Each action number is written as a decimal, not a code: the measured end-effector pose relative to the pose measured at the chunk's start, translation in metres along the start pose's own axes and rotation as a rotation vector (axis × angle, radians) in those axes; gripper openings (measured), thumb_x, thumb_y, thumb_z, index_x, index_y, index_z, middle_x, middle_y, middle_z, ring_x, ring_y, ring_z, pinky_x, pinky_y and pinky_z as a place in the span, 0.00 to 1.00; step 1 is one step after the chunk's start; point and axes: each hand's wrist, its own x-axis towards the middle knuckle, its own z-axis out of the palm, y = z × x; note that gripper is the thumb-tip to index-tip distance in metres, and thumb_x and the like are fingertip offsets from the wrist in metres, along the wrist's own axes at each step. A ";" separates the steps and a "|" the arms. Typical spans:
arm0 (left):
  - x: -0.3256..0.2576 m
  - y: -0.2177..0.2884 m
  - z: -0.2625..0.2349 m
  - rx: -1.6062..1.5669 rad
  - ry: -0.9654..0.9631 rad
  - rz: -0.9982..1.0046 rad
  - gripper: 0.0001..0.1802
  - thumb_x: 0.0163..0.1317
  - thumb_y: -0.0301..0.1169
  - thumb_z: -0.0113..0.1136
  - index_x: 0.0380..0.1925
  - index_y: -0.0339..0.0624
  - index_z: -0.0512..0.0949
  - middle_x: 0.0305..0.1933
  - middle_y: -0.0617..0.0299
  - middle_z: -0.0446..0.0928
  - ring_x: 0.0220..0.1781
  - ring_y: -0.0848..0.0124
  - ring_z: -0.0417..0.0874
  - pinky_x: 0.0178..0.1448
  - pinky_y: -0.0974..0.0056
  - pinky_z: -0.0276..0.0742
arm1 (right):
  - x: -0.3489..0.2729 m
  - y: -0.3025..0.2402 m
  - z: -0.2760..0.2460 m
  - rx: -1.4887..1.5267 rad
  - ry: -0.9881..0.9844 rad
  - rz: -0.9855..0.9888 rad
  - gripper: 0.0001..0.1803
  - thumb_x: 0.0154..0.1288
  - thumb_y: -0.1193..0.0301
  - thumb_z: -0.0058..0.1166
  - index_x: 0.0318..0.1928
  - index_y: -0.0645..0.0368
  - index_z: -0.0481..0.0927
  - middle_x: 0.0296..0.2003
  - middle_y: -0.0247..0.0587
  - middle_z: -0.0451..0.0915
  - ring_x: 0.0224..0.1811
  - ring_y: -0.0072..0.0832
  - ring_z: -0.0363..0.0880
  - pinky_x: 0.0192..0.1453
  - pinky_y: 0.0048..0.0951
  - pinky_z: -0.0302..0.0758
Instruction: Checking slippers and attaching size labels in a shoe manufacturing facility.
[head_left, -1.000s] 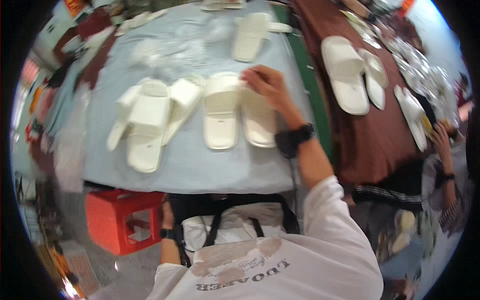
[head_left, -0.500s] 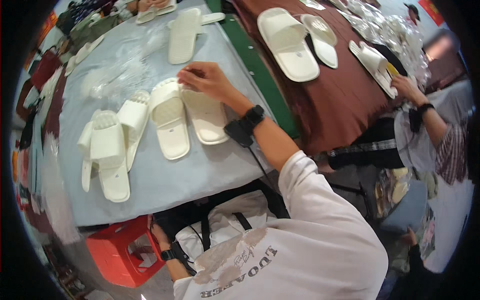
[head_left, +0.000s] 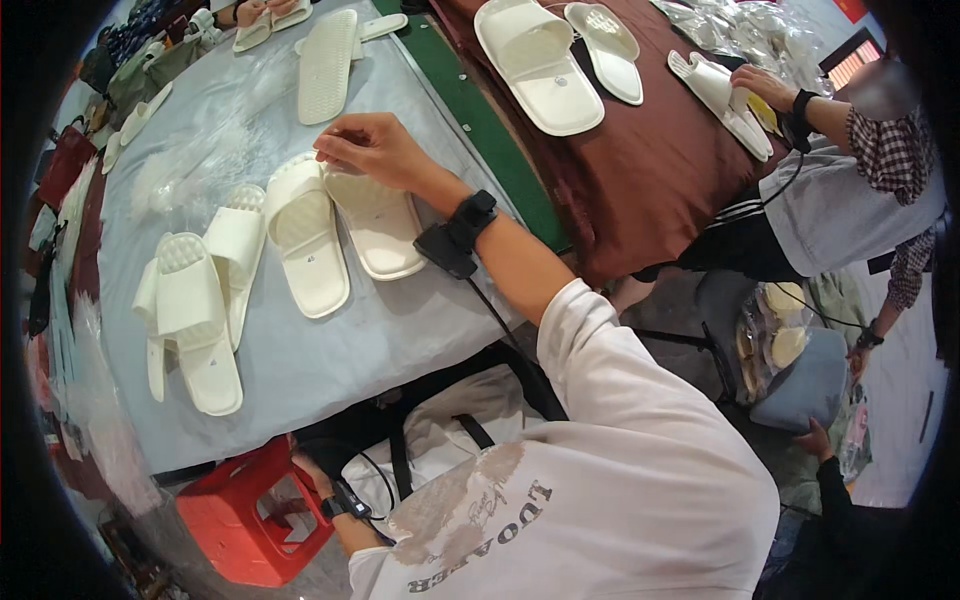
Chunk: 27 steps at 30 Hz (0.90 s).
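Note:
My right hand hovers over the strap end of a cream slipper, its thumb and fingertips drawn together. What they pinch, if anything, is too small to make out. That hand hides most of the slipper's strap. A matching slipper lies alongside on the left, toe away from me. Farther left, several more cream slippers overlap in a pile on the pale blue table cover. Below the table's near edge, my left hand is against a red plastic stool; its fingers are mostly hidden.
Clear plastic wrap lies on the blue cover. An upturned slipper rests at the far side. Across a green strip, a brown-covered table bears more slippers. A co-worker's hand holds one there. A grey-blue chair stands right.
My view has shifted a little, so the table and slippers appear farther left. My right hand stays over the same slipper, thumb and fingers closer together. The co-worker at right has shifted.

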 end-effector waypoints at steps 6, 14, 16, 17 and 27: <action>0.005 0.006 -0.015 0.118 -0.220 -0.120 0.33 0.80 0.44 0.37 0.77 0.35 0.56 0.80 0.50 0.58 0.80 0.60 0.59 0.83 0.57 0.49 | 0.000 0.000 -0.001 0.002 0.010 -0.005 0.12 0.75 0.67 0.61 0.45 0.67 0.85 0.38 0.35 0.87 0.38 0.14 0.82 0.42 0.17 0.81; -0.007 0.084 0.014 0.731 -0.279 -0.178 0.28 0.79 0.43 0.42 0.69 0.34 0.66 0.72 0.48 0.68 0.72 0.56 0.71 0.75 0.55 0.63 | -0.005 0.003 -0.006 -0.077 -0.010 -0.094 0.13 0.74 0.66 0.61 0.45 0.66 0.86 0.37 0.35 0.87 0.38 0.15 0.82 0.40 0.19 0.81; -0.022 0.154 0.022 1.189 -0.608 -0.408 0.27 0.78 0.44 0.44 0.65 0.34 0.71 0.67 0.46 0.74 0.68 0.56 0.75 0.71 0.54 0.68 | -0.004 0.009 -0.010 -0.170 -0.009 -0.149 0.14 0.75 0.65 0.59 0.46 0.64 0.86 0.37 0.33 0.87 0.38 0.16 0.82 0.41 0.22 0.81; -0.021 0.192 0.027 1.299 -0.795 -0.479 0.27 0.78 0.44 0.45 0.63 0.34 0.73 0.65 0.44 0.76 0.66 0.55 0.78 0.69 0.54 0.71 | 0.001 0.011 -0.010 -0.206 -0.032 -0.079 0.14 0.76 0.62 0.57 0.46 0.62 0.86 0.37 0.31 0.86 0.37 0.17 0.81 0.42 0.22 0.80; 0.052 0.426 0.132 0.846 -0.354 0.186 0.15 0.73 0.36 0.58 0.43 0.31 0.79 0.37 0.53 0.80 0.38 0.64 0.79 0.48 0.62 0.75 | 0.001 0.004 -0.008 -0.154 -0.013 -0.032 0.11 0.77 0.68 0.57 0.49 0.63 0.85 0.39 0.30 0.85 0.40 0.12 0.79 0.42 0.13 0.75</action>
